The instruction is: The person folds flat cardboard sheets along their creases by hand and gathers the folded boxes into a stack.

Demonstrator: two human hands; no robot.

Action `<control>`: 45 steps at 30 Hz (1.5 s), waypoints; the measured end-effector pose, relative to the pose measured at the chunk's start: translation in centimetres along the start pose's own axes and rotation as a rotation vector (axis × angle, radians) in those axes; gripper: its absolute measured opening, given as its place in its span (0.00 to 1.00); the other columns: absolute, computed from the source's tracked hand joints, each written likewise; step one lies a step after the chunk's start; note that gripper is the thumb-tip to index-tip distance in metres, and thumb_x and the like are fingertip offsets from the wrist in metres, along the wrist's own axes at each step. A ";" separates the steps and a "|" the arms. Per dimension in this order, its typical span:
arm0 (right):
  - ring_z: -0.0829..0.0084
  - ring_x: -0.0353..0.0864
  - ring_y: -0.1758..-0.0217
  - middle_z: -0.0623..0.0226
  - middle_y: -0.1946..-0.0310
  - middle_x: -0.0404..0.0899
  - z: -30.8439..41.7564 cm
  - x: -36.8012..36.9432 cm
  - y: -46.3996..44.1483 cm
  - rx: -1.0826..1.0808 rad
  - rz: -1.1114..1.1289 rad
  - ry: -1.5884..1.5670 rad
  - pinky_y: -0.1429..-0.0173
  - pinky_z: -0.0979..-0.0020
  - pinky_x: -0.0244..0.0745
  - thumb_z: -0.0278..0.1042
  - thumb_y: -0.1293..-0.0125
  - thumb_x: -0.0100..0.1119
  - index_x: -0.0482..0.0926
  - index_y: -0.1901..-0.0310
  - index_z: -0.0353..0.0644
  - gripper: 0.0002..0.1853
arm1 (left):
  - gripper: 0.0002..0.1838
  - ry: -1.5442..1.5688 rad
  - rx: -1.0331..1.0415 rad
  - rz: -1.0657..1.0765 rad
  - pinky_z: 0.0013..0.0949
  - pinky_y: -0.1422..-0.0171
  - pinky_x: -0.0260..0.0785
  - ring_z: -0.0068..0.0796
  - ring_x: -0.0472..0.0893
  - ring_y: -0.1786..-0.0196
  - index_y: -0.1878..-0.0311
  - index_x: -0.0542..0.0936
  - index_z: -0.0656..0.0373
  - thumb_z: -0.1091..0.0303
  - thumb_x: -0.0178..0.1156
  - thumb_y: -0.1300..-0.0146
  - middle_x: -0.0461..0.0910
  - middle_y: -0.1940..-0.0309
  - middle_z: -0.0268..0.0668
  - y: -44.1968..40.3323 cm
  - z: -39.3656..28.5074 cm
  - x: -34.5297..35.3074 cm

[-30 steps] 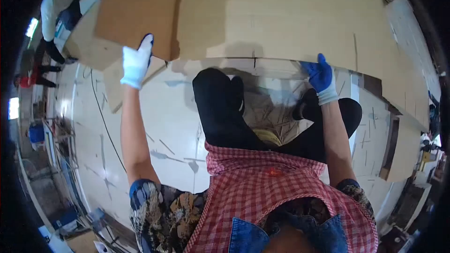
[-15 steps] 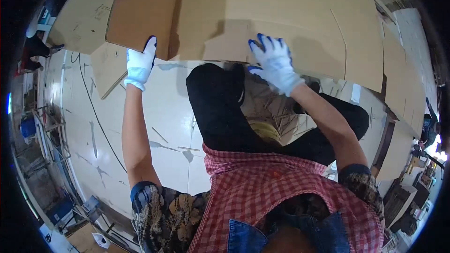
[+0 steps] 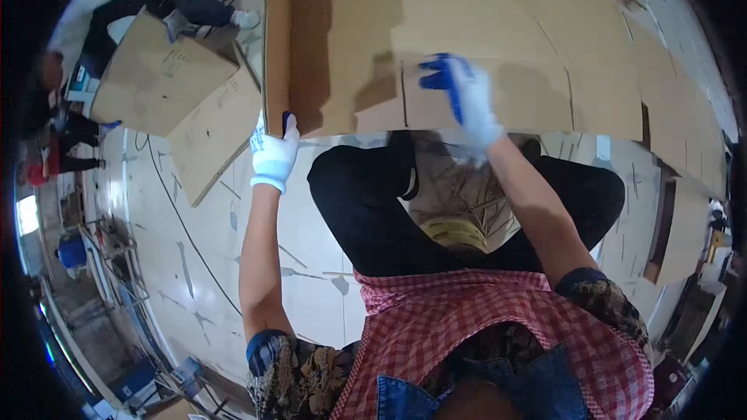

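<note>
A large flattened cardboard box [image 3: 467, 15] lies across my knees, with slots and creases along its near side. Its left flap [image 3: 277, 39] stands nearly upright. My left hand [image 3: 274, 157], in a white glove with blue-coated fingers, pinches the flap's near lower corner, the thumb on the inner face. My right hand [image 3: 471, 101], gloved the same way, is over the middle of the near panel, beside a slot. Its fingers point left and look apart, slightly blurred, with nothing in them. Whether it touches the cardboard I cannot tell.
Folded cardboard pieces [image 3: 167, 82] lie on the floor at the upper left, and more cardboard [image 3: 681, 210] is at the right. A dark cable [image 3: 183, 222] crosses the tiles. Other people [image 3: 74, 136] are at the far left. A yellow object [image 3: 455, 233] sits between my legs.
The left flap has swung up from lying outward to nearly upright, with my left hand on it. My right hand has turned and its fingers now point left. The view has shifted.
</note>
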State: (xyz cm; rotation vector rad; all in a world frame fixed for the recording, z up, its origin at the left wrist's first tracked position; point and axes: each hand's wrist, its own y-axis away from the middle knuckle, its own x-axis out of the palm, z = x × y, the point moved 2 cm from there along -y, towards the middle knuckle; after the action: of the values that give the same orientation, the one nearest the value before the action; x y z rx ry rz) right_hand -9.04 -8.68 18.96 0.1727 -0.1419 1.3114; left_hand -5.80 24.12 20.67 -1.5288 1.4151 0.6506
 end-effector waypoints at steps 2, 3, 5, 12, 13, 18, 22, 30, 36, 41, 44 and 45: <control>0.60 0.82 0.66 0.57 0.60 0.80 4.1 -5.8 2.7 -0.209 -0.212 -0.001 0.58 0.66 0.77 0.40 0.31 0.46 0.75 0.52 0.37 0.15 | 0.27 0.007 0.048 0.031 0.44 0.44 0.67 0.52 0.75 0.48 0.45 0.71 0.64 0.62 0.62 0.47 0.74 0.50 0.55 -0.6 -1.1 -0.1; 0.59 0.82 0.66 0.57 0.62 0.81 5.7 -9.7 4.0 -0.324 -0.370 0.241 0.56 0.64 0.77 0.41 0.31 0.46 0.74 0.51 0.38 0.16 | 0.33 0.001 0.094 0.137 0.43 0.42 0.65 0.51 0.72 0.45 0.42 0.67 0.63 0.59 0.65 0.49 0.69 0.44 0.53 -0.9 -2.4 -0.8; 0.61 0.81 0.61 0.57 0.60 0.79 6.1 -17.7 6.2 -0.293 -0.551 0.207 0.55 0.65 0.76 0.43 0.32 0.48 0.73 0.50 0.38 0.18 | 0.39 0.020 0.176 0.250 0.41 0.39 0.64 0.50 0.70 0.42 0.38 0.64 0.62 0.56 0.67 0.52 0.64 0.38 0.52 -1.4 -4.7 0.3; 0.56 0.76 0.55 0.54 0.56 0.76 4.6 -24.5 1.4 -0.578 -0.644 1.488 0.53 0.60 0.74 0.51 0.42 0.58 0.69 0.43 0.38 0.30 | 0.48 -0.469 0.543 0.609 0.52 0.37 0.60 0.48 0.60 0.34 0.36 0.62 0.51 0.51 0.73 0.63 0.58 0.36 0.43 -0.3 -17.1 5.6; 0.56 0.76 0.55 0.54 0.56 0.76 4.4 -23.5 0.3 -0.587 -0.664 1.471 0.53 0.60 0.74 0.51 0.42 0.58 0.69 0.43 0.38 0.30 | 0.47 -0.386 0.620 0.612 0.54 0.39 0.61 0.48 0.60 0.36 0.37 0.63 0.50 0.50 0.73 0.63 0.59 0.37 0.43 0.6 -17.6 7.6; 0.61 0.78 0.59 0.52 0.61 0.77 1.8 -21.2 -5.0 0.129 -0.154 1.441 0.54 0.65 0.74 0.50 0.48 0.61 0.78 0.56 0.39 0.24 | 0.42 -0.491 0.503 0.680 0.50 0.43 0.66 0.49 0.63 0.40 0.40 0.65 0.47 0.52 0.71 0.61 0.62 0.41 0.43 2.2 -18.0 12.6; 0.65 0.79 0.58 0.58 0.64 0.80 -1.8 -16.4 7.6 -0.141 0.682 0.785 0.47 0.69 0.71 0.49 0.37 0.53 0.79 0.60 0.40 0.19 | 0.39 -0.390 0.513 0.628 0.48 0.43 0.66 0.49 0.63 0.40 0.41 0.66 0.46 0.54 0.70 0.60 0.63 0.42 0.44 2.2 -17.1 12.3; 0.71 0.73 0.46 0.65 0.47 0.73 -3.3 -40.0 10.6 0.082 -0.797 -0.682 0.40 0.67 0.68 0.45 0.32 0.46 0.73 0.46 0.47 0.18 | 0.36 -0.276 0.460 0.580 0.47 0.42 0.66 0.49 0.64 0.40 0.43 0.67 0.47 0.56 0.69 0.59 0.64 0.42 0.42 1.2 -16.1 10.6; 0.68 0.75 0.48 0.63 0.46 0.74 5.2 -34.9 9.2 -0.093 -0.557 -0.121 0.42 0.68 0.69 0.37 0.31 0.46 0.70 0.42 0.42 0.18 | 0.37 -0.268 0.443 0.669 0.48 0.40 0.65 0.49 0.63 0.38 0.41 0.66 0.45 0.57 0.68 0.57 0.64 0.41 0.42 0.6 -15.3 10.9; 0.67 0.67 0.36 0.57 0.39 0.67 7.6 -19.3 9.9 -0.139 -0.330 0.860 0.33 0.67 0.60 0.28 0.36 0.51 0.69 0.41 0.35 0.21 | 0.37 -0.258 0.441 0.688 0.48 0.40 0.65 0.49 0.64 0.39 0.40 0.66 0.44 0.57 0.68 0.57 0.63 0.41 0.42 0.4 -15.9 11.1; 0.51 0.54 0.30 0.52 0.31 0.52 4.0 -11.6 8.1 -0.427 0.076 1.499 0.31 0.53 0.54 0.28 0.42 0.53 0.55 0.32 0.47 0.35 | 0.37 -0.184 0.430 0.625 0.48 0.41 0.67 0.49 0.64 0.39 0.40 0.66 0.43 0.56 0.69 0.57 0.63 0.40 0.42 1.4 -15.7 11.3; 0.47 0.53 0.30 0.52 0.31 0.51 3.0 -9.7 7.3 -0.303 0.120 1.759 0.32 0.48 0.53 0.29 0.42 0.52 0.54 0.31 0.52 0.36 | 0.37 -0.203 0.421 0.637 0.47 0.41 0.67 0.49 0.65 0.39 0.40 0.67 0.43 0.56 0.69 0.57 0.63 0.40 0.42 1.1 -16.1 11.1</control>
State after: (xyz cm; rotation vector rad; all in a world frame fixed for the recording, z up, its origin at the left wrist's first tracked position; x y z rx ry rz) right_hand -18.56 -16.67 20.26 -1.2552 1.1441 1.1377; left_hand -7.88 4.86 17.77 -0.6552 1.7502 0.7904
